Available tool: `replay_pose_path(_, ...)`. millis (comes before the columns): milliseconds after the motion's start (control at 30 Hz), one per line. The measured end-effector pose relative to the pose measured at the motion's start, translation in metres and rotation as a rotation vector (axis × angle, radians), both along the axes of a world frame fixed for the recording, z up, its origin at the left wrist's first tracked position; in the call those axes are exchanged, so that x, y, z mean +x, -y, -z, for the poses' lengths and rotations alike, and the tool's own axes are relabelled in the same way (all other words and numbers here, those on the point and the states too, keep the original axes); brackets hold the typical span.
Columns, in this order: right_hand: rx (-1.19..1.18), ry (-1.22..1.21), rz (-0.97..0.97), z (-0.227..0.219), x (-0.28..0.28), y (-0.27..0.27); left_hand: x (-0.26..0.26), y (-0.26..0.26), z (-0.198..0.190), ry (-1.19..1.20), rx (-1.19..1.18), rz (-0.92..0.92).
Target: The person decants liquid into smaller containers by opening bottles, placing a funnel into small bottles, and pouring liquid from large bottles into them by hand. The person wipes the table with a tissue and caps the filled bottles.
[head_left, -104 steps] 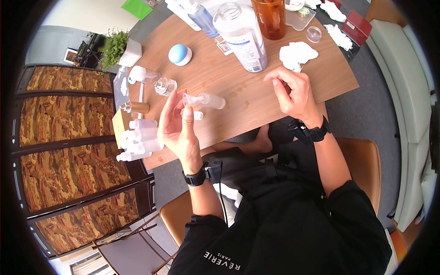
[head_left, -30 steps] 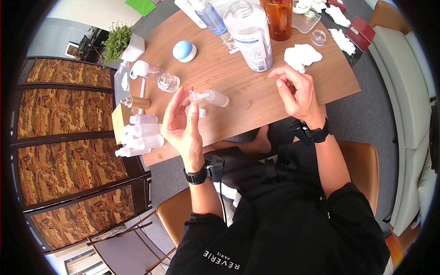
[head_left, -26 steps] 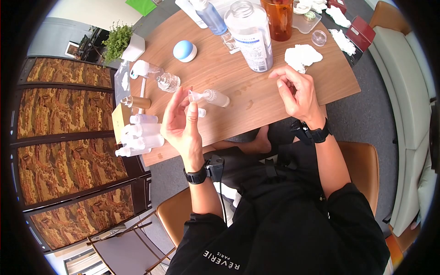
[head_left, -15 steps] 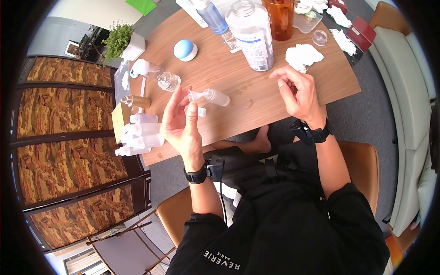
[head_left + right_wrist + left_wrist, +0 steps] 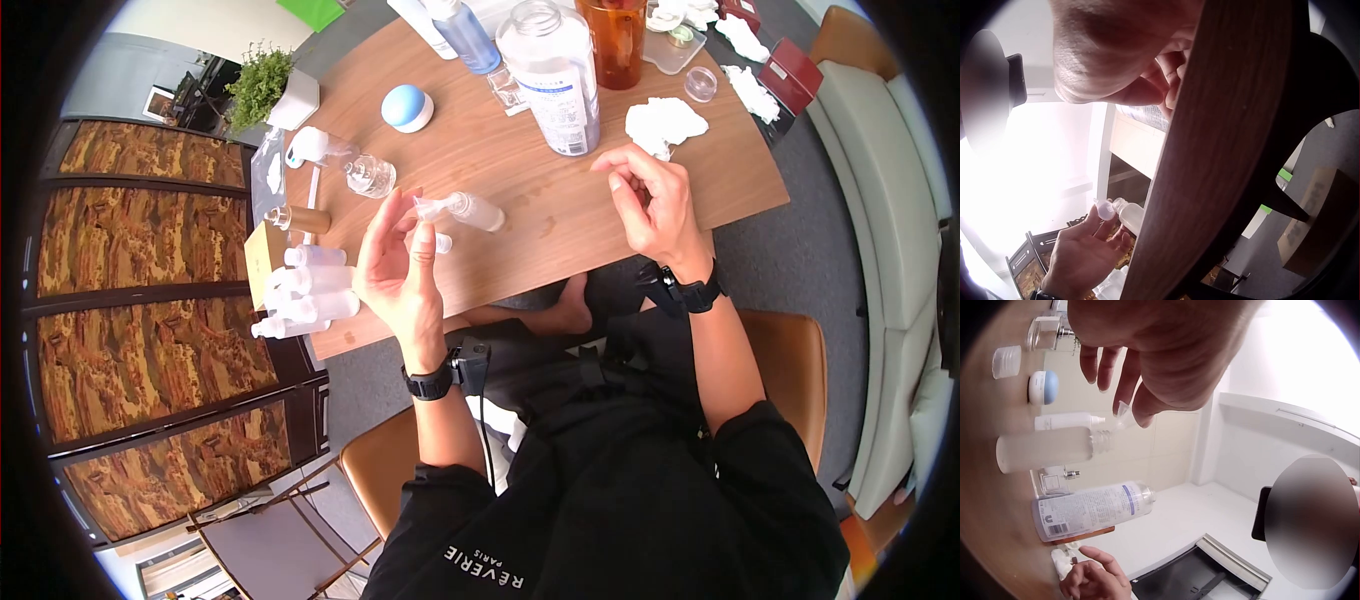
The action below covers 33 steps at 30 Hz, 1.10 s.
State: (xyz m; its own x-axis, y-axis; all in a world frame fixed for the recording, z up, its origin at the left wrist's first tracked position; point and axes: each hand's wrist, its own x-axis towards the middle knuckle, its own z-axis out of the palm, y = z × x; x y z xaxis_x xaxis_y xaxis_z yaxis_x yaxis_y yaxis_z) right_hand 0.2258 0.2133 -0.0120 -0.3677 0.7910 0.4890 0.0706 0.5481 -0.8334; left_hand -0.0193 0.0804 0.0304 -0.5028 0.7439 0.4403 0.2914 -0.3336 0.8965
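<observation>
A small clear funnel (image 5: 429, 208) is pinched between the thumb and index finger of my left hand (image 5: 400, 285). Its narrow end is at the neck of a frosted bottle (image 5: 478, 211), which stands upright on the table in the left wrist view (image 5: 1044, 452). A small translucent cap (image 5: 443, 243) lies beside that bottle, partly behind my thumb. Loosely curled at the table's near edge, my right hand (image 5: 655, 205) holds nothing. A large labelled clear bottle (image 5: 555, 95) with an uncapped mouth stands beyond it.
Crumpled white tissue (image 5: 664, 124) lies past my right hand. A blue-topped white jar (image 5: 407, 108), clear glass bottle (image 5: 371, 176) and several frosted bottles (image 5: 325, 280) stand toward the left. An amber container (image 5: 617, 45) and small clear jar (image 5: 700, 84) are at the far right.
The head view has shifted slightly, so the tabletop things sit a little further right in it. Both hands keep their pose, the left still at the funnel.
</observation>
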Motion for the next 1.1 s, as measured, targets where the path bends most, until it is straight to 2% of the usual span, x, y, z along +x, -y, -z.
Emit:
replay_pose_path(533, -0.004, 0.020, -0.001, -0.001, 0.002, 0.000, -0.002, 0.001, 0.004, -0.030, -0.027, -0.031)
replay_pose_path(633, 0.015, 0.006, 0.005, -0.001, -0.001, 0.000, -0.001, 0.001, 0.003, 0.033, -0.003, -0.014)
replay_pose_path(833, 0.012, 0.015, 0.005, -0.001, -0.001, 0.001, -0.008, 0.004, 0.009, -0.037, -0.029, -0.046)
replay_pose_path(900, 0.009, 0.008, 0.007, -0.001, -0.001, 0.002, -0.013, 0.004, 0.015, -0.164, -0.021, -0.049)
replay_pose_path(1100, -0.001, 0.008, 0.002, -0.001, -0.001, 0.002, -0.013, 0.005, 0.015, -0.220, -0.022, -0.068)
